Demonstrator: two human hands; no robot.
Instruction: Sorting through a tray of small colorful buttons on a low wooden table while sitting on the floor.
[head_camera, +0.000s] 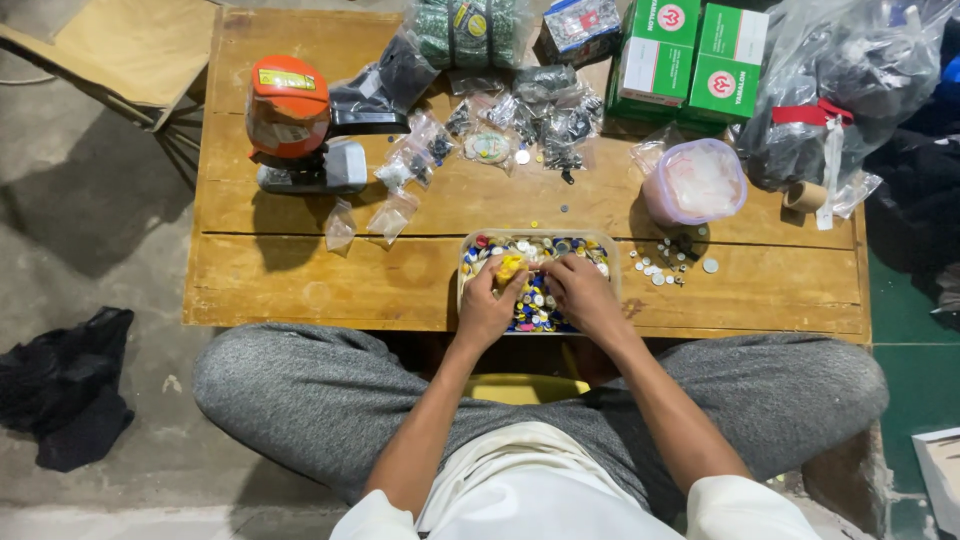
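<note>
Pinching a small yellow piece (510, 268) between thumb and fingers, the person's left hand (487, 305) is curling closed over a shallow tray of coloured buttons (600, 243). That yellow piece is sitting at the tray's near-left part, just above the button heap; it is too small to tell its long axis or which way it is pointing. Beside it, the right hand (583, 292) is resting with fingers bent down into the buttons, nearly touching the left hand; whether it is gripping anything cannot be told.

The tray is lying on the near edge of a low wooden table (300, 280), between the person's grey-trousered knees. Well to the far left, an orange and grey press machine (295, 125) is standing. Small clear bags of fasteners (530, 115) are spreading across the far middle. Right of the tray, loose silver buttons (665, 265) are lying near a lidded pink plastic tub (697, 182), with green boxes (690, 55) behind.
</note>
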